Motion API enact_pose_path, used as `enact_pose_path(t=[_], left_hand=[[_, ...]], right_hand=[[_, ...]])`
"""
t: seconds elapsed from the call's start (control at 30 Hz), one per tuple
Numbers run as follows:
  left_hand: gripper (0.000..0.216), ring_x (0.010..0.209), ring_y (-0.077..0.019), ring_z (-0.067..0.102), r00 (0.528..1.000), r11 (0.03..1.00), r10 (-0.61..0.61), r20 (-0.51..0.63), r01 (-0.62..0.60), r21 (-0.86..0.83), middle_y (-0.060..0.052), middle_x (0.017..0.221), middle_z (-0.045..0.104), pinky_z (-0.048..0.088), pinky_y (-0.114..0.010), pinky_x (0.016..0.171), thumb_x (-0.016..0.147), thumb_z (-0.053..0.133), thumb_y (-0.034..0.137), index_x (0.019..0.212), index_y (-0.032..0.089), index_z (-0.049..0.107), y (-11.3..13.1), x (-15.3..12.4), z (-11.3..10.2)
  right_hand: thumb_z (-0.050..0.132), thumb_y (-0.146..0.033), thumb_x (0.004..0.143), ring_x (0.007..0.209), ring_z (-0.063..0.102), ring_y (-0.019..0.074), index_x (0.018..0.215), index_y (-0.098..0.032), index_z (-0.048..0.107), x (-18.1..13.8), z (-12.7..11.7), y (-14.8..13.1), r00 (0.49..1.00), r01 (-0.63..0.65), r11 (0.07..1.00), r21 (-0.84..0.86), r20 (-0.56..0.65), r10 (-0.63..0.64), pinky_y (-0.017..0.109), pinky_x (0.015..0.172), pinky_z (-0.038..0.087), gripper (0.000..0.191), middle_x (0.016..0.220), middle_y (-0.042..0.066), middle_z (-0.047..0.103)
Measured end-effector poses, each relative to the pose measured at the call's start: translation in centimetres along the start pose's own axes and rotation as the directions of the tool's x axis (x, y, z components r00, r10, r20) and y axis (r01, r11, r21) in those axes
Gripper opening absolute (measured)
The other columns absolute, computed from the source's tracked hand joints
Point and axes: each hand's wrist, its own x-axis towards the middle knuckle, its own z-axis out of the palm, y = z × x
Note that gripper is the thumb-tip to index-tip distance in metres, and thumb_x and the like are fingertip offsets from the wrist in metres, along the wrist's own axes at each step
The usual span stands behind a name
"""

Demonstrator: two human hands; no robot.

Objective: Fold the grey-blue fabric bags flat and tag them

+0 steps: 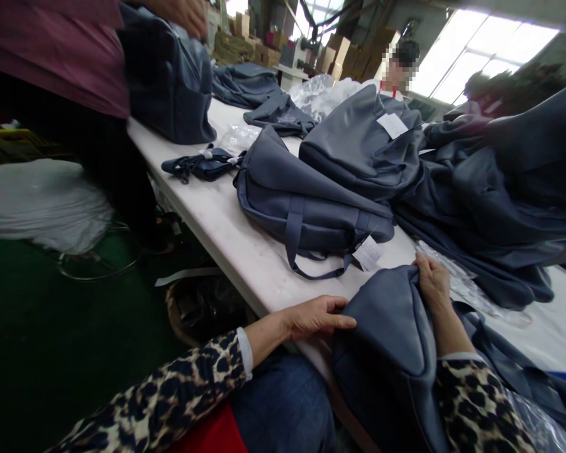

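Observation:
A navy bag (387,321) with smooth, leather-like sides rests at the table's near edge, partly over my lap. My right hand (434,283) grips its far right corner, fingers closed around the material. At the left edge, my left hand (318,318) has its thumb over the bag's surface and its fingers at the side, partly hidden. Just beyond lies a navy handbag (306,195) with two strap handles and a white tag (368,253) hanging from it. Bundled navy straps (202,165) lie farther left on the tabletop.
More navy bags (358,145) are heaped across the white table (207,229). Clear plastic (311,94) lies among them. A person in a pink top (61,56) stands at left, and another person is at the back. A stool (94,267) and an open container (188,308) are on the floor.

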Motion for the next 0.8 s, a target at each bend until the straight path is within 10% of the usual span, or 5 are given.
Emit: enact_pose_path(t=[0.23, 0.33, 0.43, 0.53, 0.8], left_hand=[[0.048, 0.083, -0.0141, 0.060, 0.999, 0.999, 0.028, -0.039, -0.029, -0.014, -0.003, 0.093, 0.068, 0.045, -0.026, 0.079, 0.058, 0.090, 0.035, 0.097, 0.015, 0.070, 0.0, 0.0, 0.2], [0.050, 0.084, -0.0148, 0.060, 1.000, 0.999, 0.020, -0.009, -0.020, -0.029, -0.003, 0.096, 0.069, 0.045, -0.027, 0.081, 0.059, 0.090, 0.036, 0.100, 0.016, 0.069, 0.0, 0.0, 0.1], [0.051, 0.084, -0.0147, 0.061, 0.999, 0.998, 0.022, 0.030, -0.020, -0.052, -0.003, 0.097, 0.069, 0.045, -0.027, 0.081, 0.058, 0.090, 0.035, 0.101, 0.016, 0.069, -0.1, 0.0, -0.1], [0.050, 0.081, -0.0135, 0.060, 0.999, 0.998, 0.045, 0.012, -0.045, -0.046, -0.003, 0.095, 0.069, 0.045, -0.025, 0.078, 0.059, 0.090, 0.036, 0.100, 0.015, 0.069, -0.4, 0.1, -0.1], [0.054, 0.087, -0.0161, 0.062, 0.995, 0.995, 0.101, -0.025, -0.102, -0.018, -0.004, 0.098, 0.070, 0.045, -0.029, 0.087, 0.058, 0.090, 0.036, 0.102, 0.014, 0.069, -0.8, 0.3, 0.0]], right_hand=[[0.043, -0.068, 0.082, 0.107, 0.056, 0.0342, 0.108, -0.016, 0.065, -1.9, -4.0, -4.2, 0.994, 0.100, 0.985, -0.144, -0.038, -0.106, 0.048, 0.087, 0.044, 0.062, 0.113, 0.019, 0.062], [0.042, -0.064, 0.088, 0.104, 0.063, 0.0321, 0.134, -0.022, 0.054, -7.4, -8.3, -8.1, 0.981, 0.157, 0.986, -0.061, 0.125, -0.149, 0.045, 0.085, 0.050, 0.063, 0.126, 0.016, 0.060], [0.047, -0.067, 0.086, 0.108, 0.064, 0.0333, 0.142, -0.031, 0.046, -14.6, -10.9, -10.8, 0.858, 0.420, 0.908, 0.000, 0.328, -0.396, 0.044, 0.080, 0.057, 0.066, 0.138, 0.011, 0.056], [0.057, -0.064, 0.083, 0.123, 0.055, 0.0384, 0.145, -0.032, 0.043, -20.0, -10.6, -11.5, 0.762, 0.631, 0.746, -0.214, 0.354, -0.543, 0.052, 0.088, 0.055, 0.071, 0.146, 0.010, 0.048], [0.038, -0.044, 0.098, 0.112, 0.065, 0.0329, 0.156, -0.020, 0.020, -21.9, -8.5, -11.6, 0.770, 0.631, 0.655, -0.415, 0.237, -0.592, 0.045, 0.083, 0.059, 0.065, 0.140, 0.015, 0.054]])
